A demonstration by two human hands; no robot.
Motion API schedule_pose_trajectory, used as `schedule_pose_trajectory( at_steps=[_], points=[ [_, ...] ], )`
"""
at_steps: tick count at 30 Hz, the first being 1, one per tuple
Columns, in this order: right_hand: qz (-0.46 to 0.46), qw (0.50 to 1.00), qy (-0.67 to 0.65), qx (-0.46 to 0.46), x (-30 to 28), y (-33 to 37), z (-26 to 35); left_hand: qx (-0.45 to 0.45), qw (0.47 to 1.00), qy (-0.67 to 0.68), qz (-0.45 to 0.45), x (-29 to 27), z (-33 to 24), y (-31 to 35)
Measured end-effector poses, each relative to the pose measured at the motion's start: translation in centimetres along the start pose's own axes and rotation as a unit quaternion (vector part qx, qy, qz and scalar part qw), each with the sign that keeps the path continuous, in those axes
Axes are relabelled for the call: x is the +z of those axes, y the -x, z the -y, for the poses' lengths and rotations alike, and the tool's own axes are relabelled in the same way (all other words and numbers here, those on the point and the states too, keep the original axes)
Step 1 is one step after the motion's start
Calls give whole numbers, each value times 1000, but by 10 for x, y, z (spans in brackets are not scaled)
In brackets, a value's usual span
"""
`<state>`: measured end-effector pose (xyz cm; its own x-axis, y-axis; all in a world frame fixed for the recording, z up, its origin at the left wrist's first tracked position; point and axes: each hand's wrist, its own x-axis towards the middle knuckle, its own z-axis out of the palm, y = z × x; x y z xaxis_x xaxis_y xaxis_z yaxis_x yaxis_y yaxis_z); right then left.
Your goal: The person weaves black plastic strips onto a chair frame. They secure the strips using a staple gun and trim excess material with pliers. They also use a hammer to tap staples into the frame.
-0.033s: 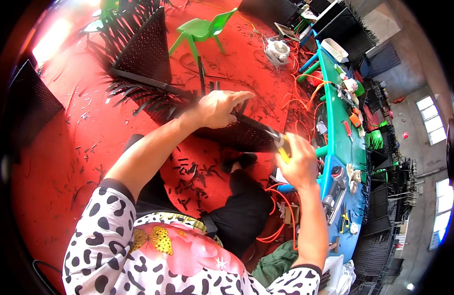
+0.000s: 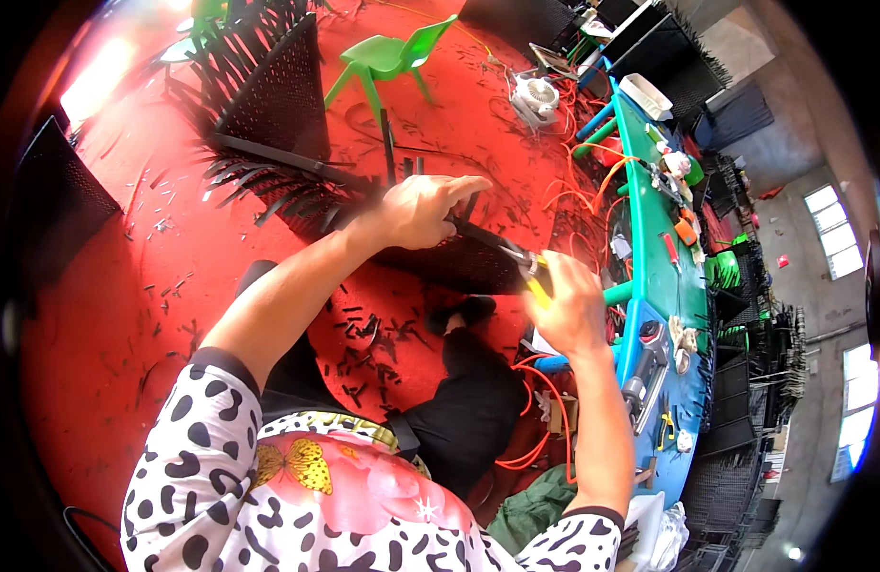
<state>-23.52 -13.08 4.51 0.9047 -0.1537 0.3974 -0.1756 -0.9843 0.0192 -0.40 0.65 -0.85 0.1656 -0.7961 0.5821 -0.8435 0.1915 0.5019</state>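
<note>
Yellow-handled pliers (image 2: 536,290) are sitting in the right hand (image 2: 571,303), which is closing round the grips. Black woven panel (image 2: 449,264) is spanning between hands; left hand (image 2: 421,212) is pointing, partly curled, hold unclear.

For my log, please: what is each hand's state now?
Left hand: at the black frame, finger out; grip unclear.
Right hand: closed on yellow pliers.
</note>
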Motion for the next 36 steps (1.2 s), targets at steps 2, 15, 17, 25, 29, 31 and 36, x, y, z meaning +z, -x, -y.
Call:
schedule_pose_trajectory(
  at_steps=[2, 15, 17, 25, 29, 31, 36],
  points=[
    [24, 1000, 14, -11, 12, -13, 2, -15, 1000, 1, 5, -2, -5, 1],
    [51, 993, 84, -64, 20, -40, 15, 23, 998, -6, -62, 2, -7, 11],
    [52, 995, 76, -47, 21, -40, 17, 15, 998, -5, -59, 2, -5, 13],
    [50, 994, 89, -42, 25, -37, 8, 8, 998, -11, -59, 3, -4, 11],
    [44, 992, 90, -78, 26, -43, 9, 15, 998, -3, -59, 4, -4, 12],
    [39, 991, 89, -88, 26, -47, 8, 22, 997, -16, -70, 5, -4, 11],
    [35, 978, 144, -149, 22, -54, 10, 12, 999, -4, -49, 1, -6, 12]
  ],
)
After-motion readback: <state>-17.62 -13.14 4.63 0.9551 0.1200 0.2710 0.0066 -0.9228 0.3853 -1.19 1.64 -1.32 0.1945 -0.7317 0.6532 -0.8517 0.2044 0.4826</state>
